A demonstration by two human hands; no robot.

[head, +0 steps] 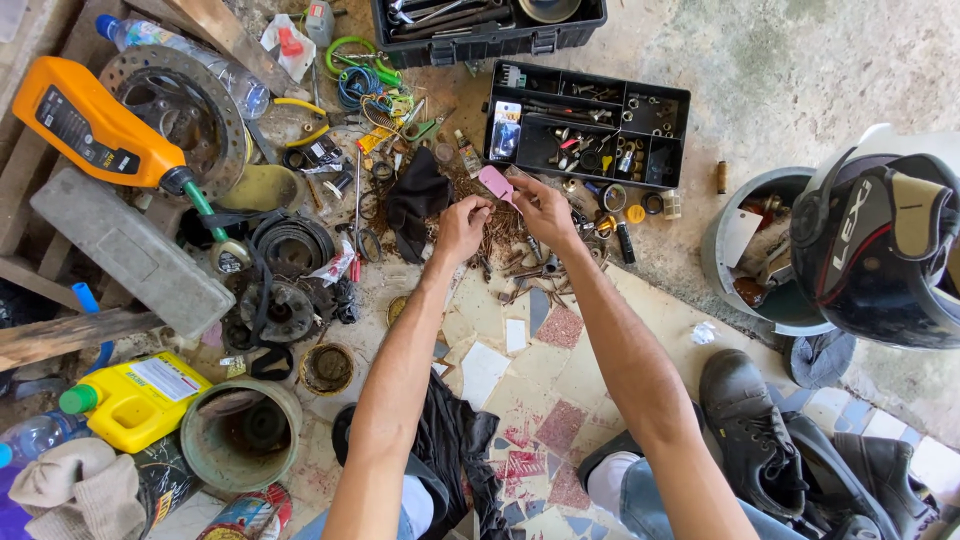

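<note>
Cluttered tiled floor: right hand pinches a pink tag; left hand fingers curled over rusty nails.

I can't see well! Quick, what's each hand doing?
Left hand: closed, pinching something too small to tell.
Right hand: closed on a small pink flat piece.

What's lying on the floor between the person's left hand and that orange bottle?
In the head view, a crumpled black cloth lies beside the left hand; further toward the orange bottle lie loose small parts and a metal brake disc.
</note>
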